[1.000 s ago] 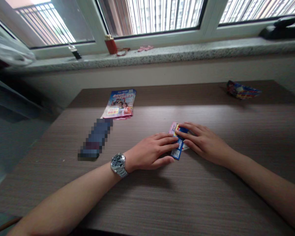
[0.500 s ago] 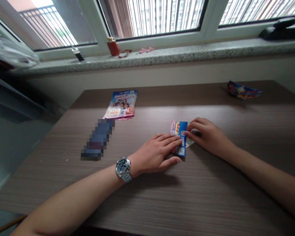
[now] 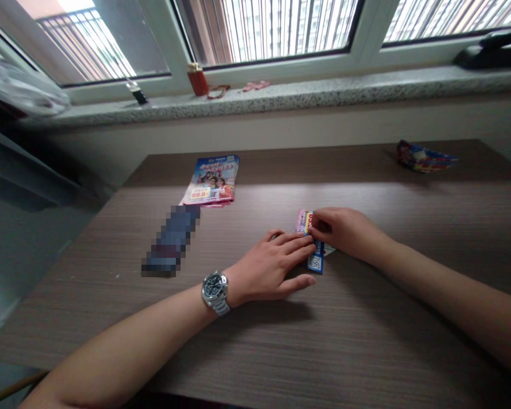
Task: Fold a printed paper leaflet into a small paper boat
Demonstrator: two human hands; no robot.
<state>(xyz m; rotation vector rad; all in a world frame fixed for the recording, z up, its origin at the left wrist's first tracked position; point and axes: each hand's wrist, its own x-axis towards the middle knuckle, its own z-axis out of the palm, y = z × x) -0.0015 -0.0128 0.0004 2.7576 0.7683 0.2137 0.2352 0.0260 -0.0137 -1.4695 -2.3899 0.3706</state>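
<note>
A small folded paper (image 3: 315, 262), blue with a QR code and a pink and yellow part, lies on the table. Flat across its left part rests my left hand (image 3: 276, 266), fingers stretched out, with a silver watch (image 3: 215, 287) on the wrist. My right hand (image 3: 344, 228) is at the paper's upper right, thumb and fingertips pressed together on it in a pinch. A white corner of paper shows beneath that hand. The exact fold under the fingers is hidden.
A stack of colourful flyers (image 3: 213, 182) lies at the back left, above a pixelated dark object (image 3: 172, 238). Near the back right edge sits a folded blue and red paper (image 3: 423, 158). A red bottle (image 3: 198, 80) stands on the stone sill (image 3: 293, 97).
My right hand has moved left over the paper, covering more of its upper right part, and its fingertips have closed on it. My left hand has stayed nearly in place.
</note>
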